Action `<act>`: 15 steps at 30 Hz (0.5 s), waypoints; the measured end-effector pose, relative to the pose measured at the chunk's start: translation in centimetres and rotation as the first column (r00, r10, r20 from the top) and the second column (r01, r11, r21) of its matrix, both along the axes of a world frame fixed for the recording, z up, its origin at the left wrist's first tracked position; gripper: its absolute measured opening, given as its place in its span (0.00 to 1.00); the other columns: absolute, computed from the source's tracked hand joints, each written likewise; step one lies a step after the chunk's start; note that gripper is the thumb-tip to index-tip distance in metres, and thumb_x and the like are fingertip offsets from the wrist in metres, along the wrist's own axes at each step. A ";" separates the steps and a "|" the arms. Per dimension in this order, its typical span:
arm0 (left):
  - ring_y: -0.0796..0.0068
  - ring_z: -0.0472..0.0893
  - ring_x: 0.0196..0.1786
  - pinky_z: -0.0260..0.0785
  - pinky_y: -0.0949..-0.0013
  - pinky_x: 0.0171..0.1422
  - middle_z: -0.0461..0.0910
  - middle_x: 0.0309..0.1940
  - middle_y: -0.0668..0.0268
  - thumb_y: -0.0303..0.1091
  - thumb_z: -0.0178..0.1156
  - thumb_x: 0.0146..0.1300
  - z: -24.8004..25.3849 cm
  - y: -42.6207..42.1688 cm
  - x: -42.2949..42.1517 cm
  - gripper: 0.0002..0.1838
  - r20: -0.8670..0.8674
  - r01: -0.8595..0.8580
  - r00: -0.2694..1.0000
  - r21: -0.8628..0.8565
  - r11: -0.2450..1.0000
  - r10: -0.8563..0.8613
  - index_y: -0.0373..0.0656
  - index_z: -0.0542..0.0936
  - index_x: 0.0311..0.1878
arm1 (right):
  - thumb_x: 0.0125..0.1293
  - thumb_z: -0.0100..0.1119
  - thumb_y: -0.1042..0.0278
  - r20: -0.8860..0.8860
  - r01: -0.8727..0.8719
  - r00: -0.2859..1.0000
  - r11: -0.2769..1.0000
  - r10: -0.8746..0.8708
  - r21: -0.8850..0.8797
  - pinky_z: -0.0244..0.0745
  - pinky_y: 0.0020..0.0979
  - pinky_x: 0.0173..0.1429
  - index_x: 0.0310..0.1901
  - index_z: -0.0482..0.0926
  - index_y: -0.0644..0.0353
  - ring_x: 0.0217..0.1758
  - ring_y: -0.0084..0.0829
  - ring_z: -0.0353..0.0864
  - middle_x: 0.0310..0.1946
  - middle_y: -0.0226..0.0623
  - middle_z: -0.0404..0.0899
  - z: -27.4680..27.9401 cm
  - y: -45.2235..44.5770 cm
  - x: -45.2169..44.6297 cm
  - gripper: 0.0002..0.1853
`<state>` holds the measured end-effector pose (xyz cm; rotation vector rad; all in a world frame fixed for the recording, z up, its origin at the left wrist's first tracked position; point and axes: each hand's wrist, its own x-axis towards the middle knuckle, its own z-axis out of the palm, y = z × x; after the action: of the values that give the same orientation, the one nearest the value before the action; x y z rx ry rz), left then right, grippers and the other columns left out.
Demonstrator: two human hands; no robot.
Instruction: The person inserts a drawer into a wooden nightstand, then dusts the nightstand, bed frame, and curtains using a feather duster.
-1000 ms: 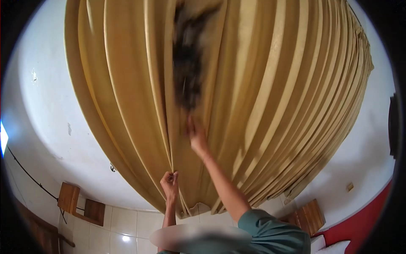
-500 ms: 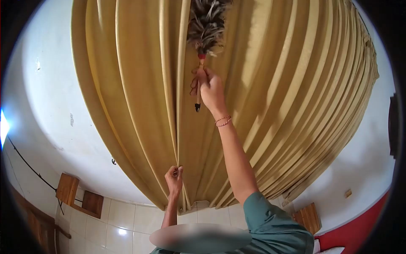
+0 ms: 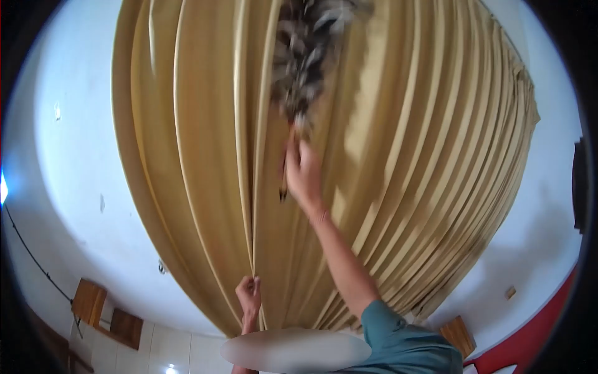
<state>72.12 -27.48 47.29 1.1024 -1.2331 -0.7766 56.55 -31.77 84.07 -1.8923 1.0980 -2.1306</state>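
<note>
A wide golden-yellow curtain hangs in vertical folds before me. My right hand is closed around the thin handle of a feather duster. Its dark grey feathers point up and are smeared by motion against the curtain's middle; the handle's dark lower end sticks out below my fingers. Lower and to the left, my left hand pinches the edge of one curtain fold.
White wall shows on both sides of the curtain. At lower left are a wooden wall shelf and a dark cable. Lower right holds another wooden piece and a red surface. Pale floor tiles lie below.
My right hand and the feather duster have moved down along the curtain. The whole view has shifted a little, and my left hand, still pinching the fold, appears lower.
</note>
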 end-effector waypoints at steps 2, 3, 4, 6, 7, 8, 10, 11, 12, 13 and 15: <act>0.80 0.77 0.29 0.72 0.71 0.35 0.79 0.22 0.64 0.31 0.65 0.66 0.0 0.1 -0.3 0.11 -0.043 -0.034 0.999 -0.032 0.999 0.033 0.32 0.79 0.33 | 0.77 0.47 0.63 -0.048 -0.102 0.994 0.991 0.098 -0.092 0.70 0.32 0.25 0.34 0.76 0.67 0.19 0.27 0.77 0.17 0.36 0.76 10.3 -1.7 -0.9 0.17; 0.82 0.74 0.28 0.68 0.73 0.33 0.76 0.21 0.67 0.31 0.65 0.66 0.5 0.0 -0.5 0.11 -0.063 -0.035 0.998 -0.061 0.998 0.031 0.34 0.79 0.31 | 0.77 0.46 0.63 -0.047 -0.149 0.988 0.983 0.145 -0.103 0.70 0.32 0.25 0.35 0.76 0.67 0.19 0.28 0.78 0.17 0.36 0.77 14.1 -2.5 -1.1 0.16; 0.85 0.71 0.27 0.64 0.75 0.31 0.74 0.20 0.70 0.31 0.64 0.67 1.0 0.3 -0.6 0.12 -0.075 -0.037 0.997 -0.084 0.996 0.031 0.35 0.78 0.29 | 0.77 0.46 0.64 -0.061 -0.175 0.984 0.978 0.169 -0.113 0.72 0.32 0.26 0.37 0.77 0.68 0.20 0.28 0.79 0.18 0.36 0.78 17.2 -3.1 -1.2 0.16; 0.87 0.68 0.26 0.61 0.76 0.29 0.72 0.20 0.73 0.31 0.64 0.67 0.9 0.5 -0.4 0.12 -0.081 -0.031 0.996 -0.091 0.995 0.023 0.35 0.77 0.28 | 0.77 0.46 0.65 -0.083 -0.162 0.985 0.982 0.154 -0.101 0.74 0.33 0.27 0.40 0.77 0.68 0.22 0.29 0.81 0.20 0.37 0.79 20.5 -3.5 -1.0 0.14; 0.87 0.69 0.25 0.62 0.76 0.29 0.73 0.20 0.72 0.31 0.64 0.67 0.7 0.4 -0.2 0.12 -0.077 -0.022 0.997 -0.081 0.996 0.016 0.35 0.78 0.29 | 0.76 0.47 0.66 -0.094 -0.122 0.989 0.989 0.114 -0.086 0.75 0.33 0.27 0.40 0.77 0.68 0.22 0.29 0.82 0.20 0.37 0.79 21.7 -3.2 -0.7 0.14; 0.86 0.70 0.25 0.63 0.76 0.29 0.74 0.20 0.72 0.31 0.64 0.67 0.4 0.3 -0.1 0.12 -0.075 -0.011 0.997 -0.067 0.998 0.006 0.35 0.79 0.29 | 0.76 0.47 0.67 -0.105 -0.078 0.992 0.995 0.071 -0.068 0.75 0.33 0.28 0.41 0.77 0.69 0.23 0.30 0.83 0.21 0.38 0.80 22.9 -3.1 -0.8 0.13; 0.86 0.71 0.24 0.64 0.75 0.29 0.74 0.19 0.71 0.31 0.65 0.66 -0.8 -0.4 -0.3 0.12 -0.086 -0.028 0.996 -0.095 0.995 0.020 0.34 0.78 0.29 | 0.74 0.45 0.66 -0.188 0.023 0.981 0.993 -0.044 -0.113 0.77 0.38 0.32 0.42 0.77 0.68 0.28 0.37 0.86 0.28 0.47 0.82 25.6 -3.1 -1.5 0.14; 0.86 0.71 0.25 0.65 0.75 0.29 0.74 0.19 0.71 0.31 0.65 0.65 -1.3 -0.6 -0.3 0.11 -0.086 -0.034 0.996 -0.099 0.995 0.025 0.34 0.78 0.29 | 0.74 0.45 0.66 -0.211 0.072 0.972 0.988 -0.100 -0.136 0.78 0.40 0.35 0.42 0.78 0.68 0.31 0.40 0.86 0.30 0.50 0.83 27.3 -3.5 -2.3 0.14; 0.86 0.71 0.25 0.65 0.75 0.29 0.74 0.19 0.71 0.31 0.65 0.65 -1.5 -0.8 -0.3 0.11 -0.085 -0.041 0.996 -0.097 0.994 0.033 0.34 0.79 0.29 | 0.74 0.45 0.65 -0.232 0.119 0.961 0.981 -0.153 -0.155 0.79 0.42 0.38 0.42 0.78 0.68 0.34 0.44 0.87 0.33 0.53 0.83 29.0 -3.9 -2.6 0.15; 0.85 0.72 0.25 0.66 0.74 0.29 0.75 0.19 0.71 0.30 0.66 0.64 0.7 0.5 -0.2 0.11 -0.078 -0.047 0.996 -0.090 0.995 0.040 0.33 0.79 0.29 | 0.75 0.43 0.61 -0.180 0.333 0.906 0.907 -0.384 -0.259 0.77 0.47 0.47 0.43 0.78 0.67 0.43 0.54 0.84 0.38 0.58 0.82 30.7 -5.7 -3.0 0.17; 0.85 0.72 0.25 0.66 0.74 0.30 0.75 0.19 0.70 0.30 0.66 0.64 0.4 0.6 -0.1 0.11 -0.065 -0.048 0.997 -0.083 0.995 0.043 0.33 0.79 0.29 | 0.75 0.42 0.60 -0.166 0.385 0.874 0.860 -0.456 -0.335 0.75 0.48 0.50 0.43 0.78 0.67 0.45 0.57 0.82 0.38 0.58 0.82 31.9 -4.0 -2.2 0.18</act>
<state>71.99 -26.91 47.64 1.0264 -1.1739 -0.7133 54.36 -35.80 116.02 -2.2664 1.4343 -2.4584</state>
